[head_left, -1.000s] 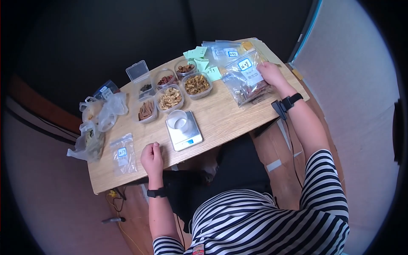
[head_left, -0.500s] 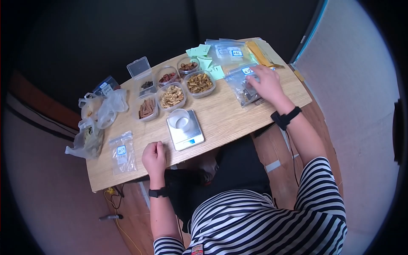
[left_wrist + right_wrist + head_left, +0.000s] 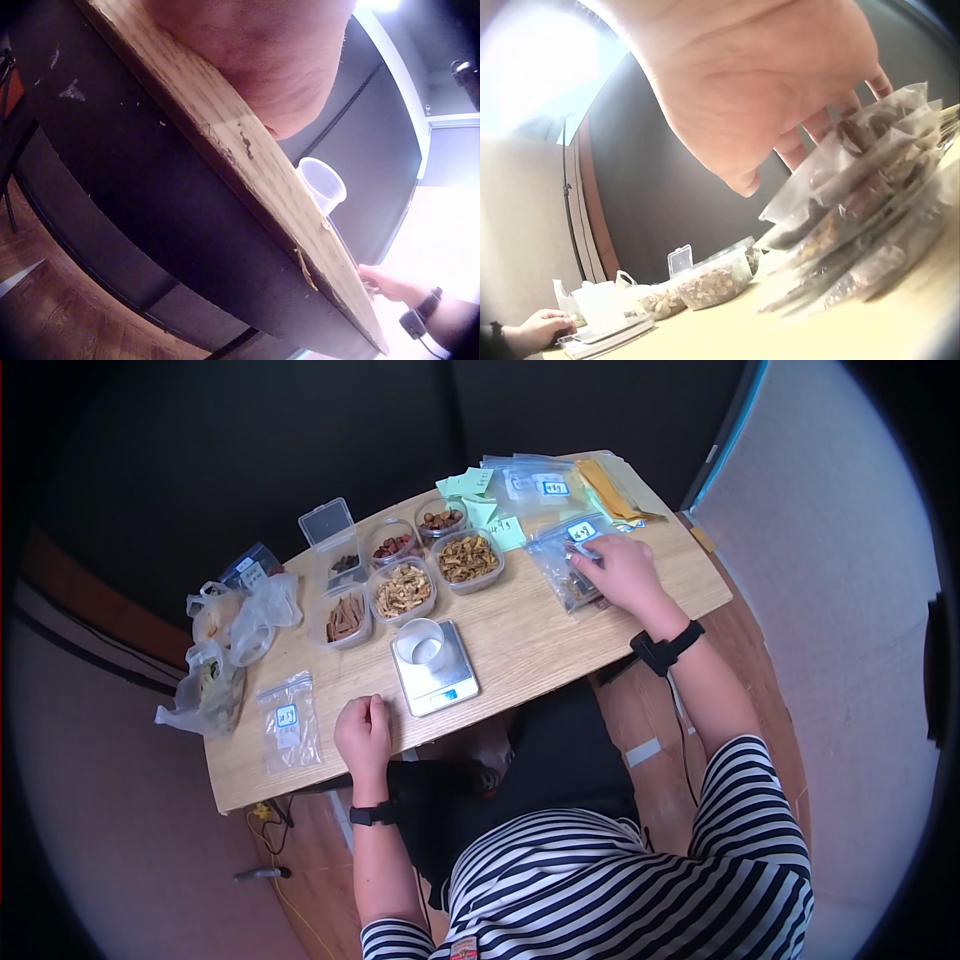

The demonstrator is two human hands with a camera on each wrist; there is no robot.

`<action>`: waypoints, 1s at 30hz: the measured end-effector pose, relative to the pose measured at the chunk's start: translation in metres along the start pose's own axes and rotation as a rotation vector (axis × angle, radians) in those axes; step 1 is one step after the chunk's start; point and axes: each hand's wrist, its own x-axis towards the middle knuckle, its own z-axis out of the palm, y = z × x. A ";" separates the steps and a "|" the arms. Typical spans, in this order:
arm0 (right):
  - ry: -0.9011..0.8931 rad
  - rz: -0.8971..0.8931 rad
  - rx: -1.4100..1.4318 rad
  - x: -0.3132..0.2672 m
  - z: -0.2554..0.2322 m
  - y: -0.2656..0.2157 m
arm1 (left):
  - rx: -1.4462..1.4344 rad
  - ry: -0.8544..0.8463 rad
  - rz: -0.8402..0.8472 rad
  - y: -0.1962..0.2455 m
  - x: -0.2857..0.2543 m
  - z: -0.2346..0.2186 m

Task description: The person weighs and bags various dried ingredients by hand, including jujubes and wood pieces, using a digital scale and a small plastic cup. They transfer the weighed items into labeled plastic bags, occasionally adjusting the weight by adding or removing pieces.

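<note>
My right hand (image 3: pixel 622 572) is over a stack of clear zip bags (image 3: pixel 560 575) at the table's right side. In the right wrist view its fingers reach past the top edge of the zip bags (image 3: pixel 855 202), which hold dark and reddish dried pieces, while the thumb stays apart from them. A handwritten, blue-framed label (image 3: pixel 581 532) shows on the top bag. My left hand (image 3: pixel 363 735) rests loosely curled at the front edge and holds nothing. Near it are a digital scale (image 3: pixel 450 695) bearing a clear plastic cup (image 3: pixel 420 645), and a flat labelled zip bag (image 3: pixel 290 725).
Several tubs of dried pieces stand mid-table, among them sliced pieces (image 3: pixel 403 590), brown sticks (image 3: pixel 345 617) and red fruits (image 3: pixel 393 547). Green notes (image 3: pixel 470 482), more zip bags (image 3: pixel 540 488) and yellow packets (image 3: pixel 605 490) lie behind. White plastic bags (image 3: pixel 265 615) sit at the left.
My right hand has let go of the bag it held raised by the right edge and moved nearer over the stack. The bags lie lower, with the yellow packets behind uncovered. The left hand has stayed put.
</note>
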 end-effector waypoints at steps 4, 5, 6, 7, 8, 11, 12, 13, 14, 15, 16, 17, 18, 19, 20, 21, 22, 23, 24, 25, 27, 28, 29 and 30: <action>0.138 -0.094 -0.021 0.029 -0.001 0.014 | 0.011 0.002 0.010 -0.002 0.000 0.001; 0.074 -0.061 -0.034 0.039 -0.005 0.015 | 0.011 0.000 0.011 -0.002 0.000 0.002; 0.010 -0.028 -0.046 0.049 -0.008 0.016 | 0.013 0.007 0.021 -0.002 0.000 0.002; 0.010 -0.025 -0.045 0.062 -0.006 0.022 | 0.014 0.014 0.030 -0.001 0.000 0.002; -0.080 0.043 -0.034 0.075 -0.002 0.027 | 0.014 0.014 0.032 -0.001 0.001 0.002; -0.195 0.131 -0.034 0.087 -0.001 0.026 | 0.009 0.022 0.011 0.001 0.001 0.002; -0.221 0.152 -0.044 0.090 0.000 0.023 | 0.006 0.028 0.009 -0.001 0.001 0.003; -0.223 0.145 -0.045 0.092 0.004 0.024 | 0.002 0.033 0.006 -0.002 0.000 0.003; -0.193 0.121 -0.064 0.092 0.010 0.026 | 0.004 0.038 0.000 -0.002 0.000 0.002; -0.164 0.096 -0.085 0.092 0.010 0.022 | -0.002 0.032 -0.001 -0.001 0.001 0.002; -0.170 0.087 -0.087 0.087 0.012 0.018 | -0.008 0.025 -0.003 -0.001 0.001 0.001; 0.034 -0.017 -0.025 0.077 0.015 0.016 | -0.006 0.029 -0.012 0.000 0.001 0.001; 0.236 -0.124 0.040 0.065 0.016 0.008 | -0.010 0.027 -0.012 0.001 0.001 0.001; 0.224 -0.144 0.044 0.052 0.016 -0.001 | -0.010 0.030 -0.019 0.002 0.001 0.001; 0.271 -0.232 0.211 0.037 0.018 -0.012 | 0.001 0.045 -0.043 0.001 0.000 0.000; 0.315 -0.320 0.385 0.022 0.021 -0.024 | -0.003 0.031 -0.035 0.001 0.001 0.000; 0.231 -0.264 0.442 0.005 0.024 -0.036 | -0.004 0.021 -0.029 0.001 0.003 0.000; 0.141 -0.208 0.497 -0.013 0.029 -0.047 | -0.001 0.024 -0.031 0.004 0.003 -0.002; 0.074 -0.183 0.523 -0.029 0.039 -0.055 | 0.000 0.030 -0.032 0.005 0.003 -0.003; 0.009 -0.154 0.545 -0.041 0.051 -0.061 | 0.001 0.031 -0.027 0.005 0.003 -0.002; -0.040 -0.135 0.568 -0.059 0.078 -0.066 | -0.006 0.048 0.003 0.004 0.003 -0.002; -0.071 -0.093 0.572 -0.065 0.086 -0.070 | 0.010 0.054 0.013 0.006 0.004 -0.003; -0.085 -0.110 0.586 -0.070 0.090 -0.073 | 0.012 0.050 0.022 0.008 0.004 -0.004; 0.025 -0.213 0.462 -0.073 0.093 -0.078 | 0.012 0.051 0.025 0.006 0.004 -0.003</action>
